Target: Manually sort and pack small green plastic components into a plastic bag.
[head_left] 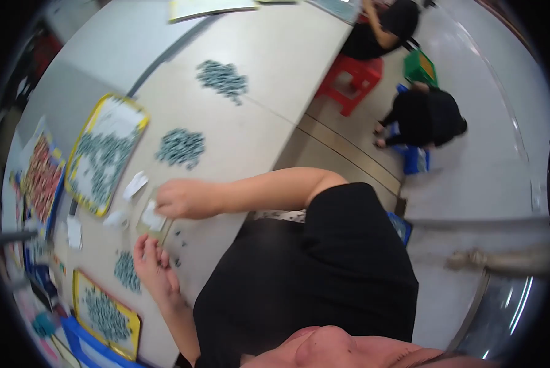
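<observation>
My right hand [178,199] reaches across to the pale table [275,55] with its fingers closed on a small white packet [153,219]. Just below it, my left hand [154,265] lies palm up on the table with fingers loosely apart and nothing visible in it. A few tiny dark parts [178,245] lie scattered between the two hands. A small heap of grey-green parts [126,271] sits right beside my left hand. More white packets [135,184] lie close to my right hand.
A yellow-rimmed tray [141,116] with grey-green parts lies beyond my hands; a second one [77,279] sits by my left hand. Two more heaps [180,148] [222,78] rest on the table. Two people in black sit by a red stool [356,78] and blue crates.
</observation>
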Demonstrator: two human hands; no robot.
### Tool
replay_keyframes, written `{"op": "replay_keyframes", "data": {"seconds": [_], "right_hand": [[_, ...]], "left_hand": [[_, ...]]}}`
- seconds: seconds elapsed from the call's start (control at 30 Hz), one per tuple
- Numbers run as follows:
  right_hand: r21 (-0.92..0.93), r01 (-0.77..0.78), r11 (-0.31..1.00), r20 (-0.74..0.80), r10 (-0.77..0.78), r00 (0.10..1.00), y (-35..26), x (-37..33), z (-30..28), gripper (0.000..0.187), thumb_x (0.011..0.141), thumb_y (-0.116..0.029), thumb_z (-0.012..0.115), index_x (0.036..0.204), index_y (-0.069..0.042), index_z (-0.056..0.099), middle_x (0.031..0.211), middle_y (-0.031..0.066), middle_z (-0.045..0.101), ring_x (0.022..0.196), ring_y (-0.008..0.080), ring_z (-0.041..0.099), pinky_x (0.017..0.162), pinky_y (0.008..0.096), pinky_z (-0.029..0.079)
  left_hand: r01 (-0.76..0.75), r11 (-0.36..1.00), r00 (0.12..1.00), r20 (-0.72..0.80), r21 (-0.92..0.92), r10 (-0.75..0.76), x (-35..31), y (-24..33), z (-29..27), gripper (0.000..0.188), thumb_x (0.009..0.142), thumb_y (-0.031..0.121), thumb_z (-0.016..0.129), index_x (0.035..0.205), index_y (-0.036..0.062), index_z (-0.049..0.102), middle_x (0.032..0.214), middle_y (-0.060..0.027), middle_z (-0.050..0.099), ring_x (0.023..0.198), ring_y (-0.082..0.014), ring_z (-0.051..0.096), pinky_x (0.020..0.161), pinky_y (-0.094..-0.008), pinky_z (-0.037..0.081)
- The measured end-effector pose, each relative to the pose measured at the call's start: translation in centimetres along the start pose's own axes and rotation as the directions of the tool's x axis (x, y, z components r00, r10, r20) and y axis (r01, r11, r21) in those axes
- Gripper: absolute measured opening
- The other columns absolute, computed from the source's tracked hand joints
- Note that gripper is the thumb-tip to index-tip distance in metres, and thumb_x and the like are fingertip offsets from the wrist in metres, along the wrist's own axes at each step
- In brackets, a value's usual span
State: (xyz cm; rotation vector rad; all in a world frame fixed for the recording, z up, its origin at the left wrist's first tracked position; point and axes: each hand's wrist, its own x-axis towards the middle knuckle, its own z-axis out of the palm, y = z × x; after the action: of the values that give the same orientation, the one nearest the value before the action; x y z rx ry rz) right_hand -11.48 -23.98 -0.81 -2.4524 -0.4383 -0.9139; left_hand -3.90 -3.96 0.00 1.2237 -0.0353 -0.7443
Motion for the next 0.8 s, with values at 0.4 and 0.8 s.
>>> {"op": "replay_keyframes", "data": {"seconds": [0.4, 0.8], "right_hand": [[-0.105, 0.02, 0.994, 0.149, -0.004, 0.989, -0.1, 4.2, 2.3, 0.027, 0.07, -0.005, 0.059, 0.096, -0.001, 0.064, 0.09, 0.0086, 0.059, 0.08, 0.0237, 0.058, 0.067, 0.0342, 0.047], [-0.147, 0.095, 0.985, 0.2, -0.064, 0.978, -1.5, 6.8, 3.7, 0.035, 0.069, -0.004, 0.057, 0.103, -0.002, 0.063, 0.093, 0.0067, 0.058, 0.084, 0.023, 0.058, 0.067, 0.0321, 0.048]], "left_hand": [[0.099, 0.961, 0.995, 0.01, -0.257, -0.1, 1.5, 2.7, -3.7, 0.014, 0.093, 0.016, 0.055, 0.094, 0.0026, 0.049, 0.077, -0.004, 0.052, 0.053, -0.0047, 0.035, 0.044, -0.0177, 0.028], [0.159, 0.944, 0.987, 0.053, -0.291, -0.15, 1.9, 3.5, -5.1, 0.018, 0.092, 0.016, 0.056, 0.096, -0.0015, 0.056, 0.076, -0.0018, 0.05, 0.055, -0.0052, 0.037, 0.045, -0.0183, 0.03]]}}
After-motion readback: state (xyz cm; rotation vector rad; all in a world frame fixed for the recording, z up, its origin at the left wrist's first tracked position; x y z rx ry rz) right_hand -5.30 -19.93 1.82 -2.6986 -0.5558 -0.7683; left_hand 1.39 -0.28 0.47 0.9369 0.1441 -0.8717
